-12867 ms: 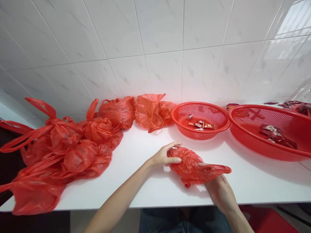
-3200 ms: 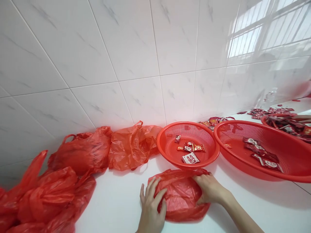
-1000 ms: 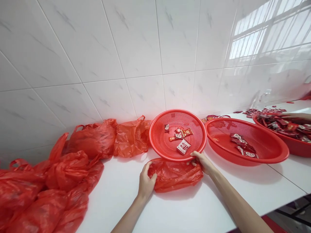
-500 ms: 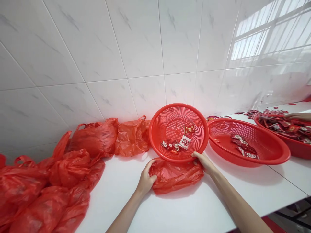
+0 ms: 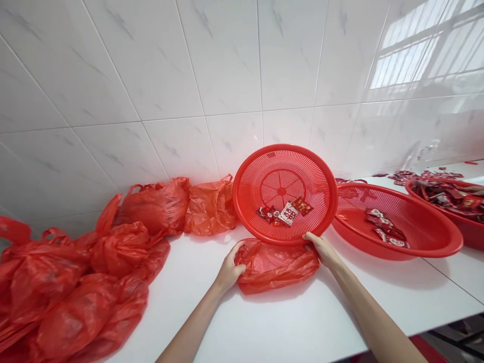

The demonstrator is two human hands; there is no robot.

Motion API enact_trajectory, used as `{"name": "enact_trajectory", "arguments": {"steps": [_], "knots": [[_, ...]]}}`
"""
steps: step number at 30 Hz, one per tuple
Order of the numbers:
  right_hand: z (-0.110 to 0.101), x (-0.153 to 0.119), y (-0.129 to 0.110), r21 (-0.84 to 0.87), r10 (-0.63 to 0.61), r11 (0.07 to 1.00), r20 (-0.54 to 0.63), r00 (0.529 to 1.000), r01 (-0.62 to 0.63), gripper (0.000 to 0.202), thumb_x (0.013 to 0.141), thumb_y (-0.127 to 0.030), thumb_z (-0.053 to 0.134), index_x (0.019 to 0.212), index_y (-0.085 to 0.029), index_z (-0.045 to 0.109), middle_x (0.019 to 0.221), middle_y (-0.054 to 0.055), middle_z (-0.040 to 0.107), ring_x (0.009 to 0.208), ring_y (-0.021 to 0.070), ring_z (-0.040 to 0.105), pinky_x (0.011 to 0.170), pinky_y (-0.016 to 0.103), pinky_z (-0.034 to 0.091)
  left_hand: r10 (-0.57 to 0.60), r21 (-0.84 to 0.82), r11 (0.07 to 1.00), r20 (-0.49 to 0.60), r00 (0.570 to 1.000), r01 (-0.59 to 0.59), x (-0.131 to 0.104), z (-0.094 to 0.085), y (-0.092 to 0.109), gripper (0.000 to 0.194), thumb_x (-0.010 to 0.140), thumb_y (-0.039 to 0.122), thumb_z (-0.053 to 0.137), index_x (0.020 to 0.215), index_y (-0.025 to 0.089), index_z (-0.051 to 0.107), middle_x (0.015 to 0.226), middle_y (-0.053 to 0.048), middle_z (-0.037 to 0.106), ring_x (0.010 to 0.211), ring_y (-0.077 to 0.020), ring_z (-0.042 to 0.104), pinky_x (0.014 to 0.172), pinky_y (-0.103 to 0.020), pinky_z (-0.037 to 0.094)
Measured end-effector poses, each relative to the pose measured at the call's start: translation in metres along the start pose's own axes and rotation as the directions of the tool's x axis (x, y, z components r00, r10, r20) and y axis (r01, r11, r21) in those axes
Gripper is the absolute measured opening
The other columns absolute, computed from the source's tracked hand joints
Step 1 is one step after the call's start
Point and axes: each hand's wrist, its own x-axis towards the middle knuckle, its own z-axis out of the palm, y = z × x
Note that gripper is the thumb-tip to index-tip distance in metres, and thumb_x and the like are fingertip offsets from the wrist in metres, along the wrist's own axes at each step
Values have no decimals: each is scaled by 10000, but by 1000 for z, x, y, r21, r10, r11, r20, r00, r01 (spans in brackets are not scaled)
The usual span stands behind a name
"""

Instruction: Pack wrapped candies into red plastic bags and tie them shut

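A round red mesh basket [image 5: 282,159] is tipped toward me, with several small wrapped packets [image 5: 288,214] gathered low inside it. Beneath its lower rim an open red plastic bag [image 5: 278,275] lies on the white table. My left hand [image 5: 230,267] grips the bag's left edge, thumb in front. My right hand [image 5: 321,247] has its thumb on the basket's lower right rim, beside the bag's right edge; its other fingers are hidden.
Filled red bags [image 5: 79,297] are piled at the left, more along the wall. On the right stands a larger red basket [image 5: 397,199] with several packets, then a fuller basket [image 5: 454,219]. A person's hand [image 5: 474,189] reaches into that one.
The basket has tilted further toward me, and its packets have slid together near the lower rim. The view has shifted slightly. Both hands keep their hold.
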Motion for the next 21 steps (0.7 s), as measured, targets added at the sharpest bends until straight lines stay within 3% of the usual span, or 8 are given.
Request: {"name": "enact_trajectory", "arguments": {"steps": [5, 11, 16, 21], "knots": [[-3, -2, -2, -16, 6, 1000, -1, 1000, -6, 193, 542, -327, 672, 630, -229, 531, 586, 13, 606, 557, 182, 517, 525, 312, 414, -29, 29, 999, 46, 999, 27, 0, -2, 3, 778, 506, 157, 486, 1273, 188, 613, 1268, -86, 701, 1158, -291, 659, 928, -391, 571], [-5, -2, -2, -43, 2, 999, -2, 1000, -2, 158, 552, -326, 673, 614, -221, 572, 631, 26, 644, 606, 212, 572, 575, 336, 466, -45, -46, 998, 15, 999, 45, 1, -2, 4, 836, 493, 153, 506, 1320, 194, 618, 1282, -90, 697, 1091, -287, 676, 889, -395, 585], [-4, -2, 0, -70, -3, 998, -16, 1000, 1, 154, 568, -321, 667, 665, -223, 599, 671, 26, 683, 625, 219, 599, 588, 333, 485, -74, 9, 997, 51, 996, 74, 0, -2, 4, 882, 507, 181, 493, 1386, 198, 556, 1349, -90, 660, 1019, -263, 684, 810, -367, 595], [-5, -3, 2, -114, -17, 993, 25, 1000, 20, 137, 614, -336, 642, 683, -233, 584, 675, 16, 675, 628, 212, 588, 582, 322, 457, -105, -2, 994, 56, 993, 105, 0, -1, 4, 866, 499, 193, 487, 1363, 179, 546, 1188, -78, 720, 904, -239, 681, 720, -331, 571]]}}
